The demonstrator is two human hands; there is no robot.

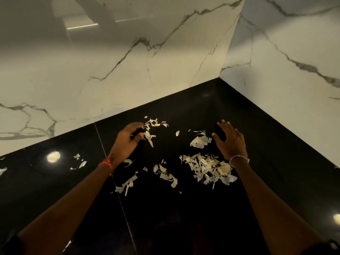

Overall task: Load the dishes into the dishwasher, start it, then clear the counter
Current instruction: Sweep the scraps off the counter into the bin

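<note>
Two bare forearms reach in from the bottom edge over a glossy black counter (165, 218), which fills the lower frame and runs back into a corner of white marble-veined wall (128, 70). Ceiling lights show as bright round spots in the counter's polish, and a thin seam crosses the slab beneath the left arm. Pale, papery peel scraps (207, 168) lie scattered on the dark surface. The thickest heap sits just beside the right wrist, on its inner side, where a beaded bracelet (239, 157) circles the arm. The right hand (230, 142) is spread flat, fingers extended and gripping nothing; its thumb lies just beside a larger pale scrap (200, 141), though whether it touches cannot be told. The left hand (127, 139), with a red thread band (106, 163) at the wrist, is curled, its fingertips bent inward right against a small far cluster of scraps (150, 129). Blur hides whether those fingers pinch any piece. More loose bits lie between the two arms near the seam, and a few sit apart at the left, beside one of the light reflections.
</note>
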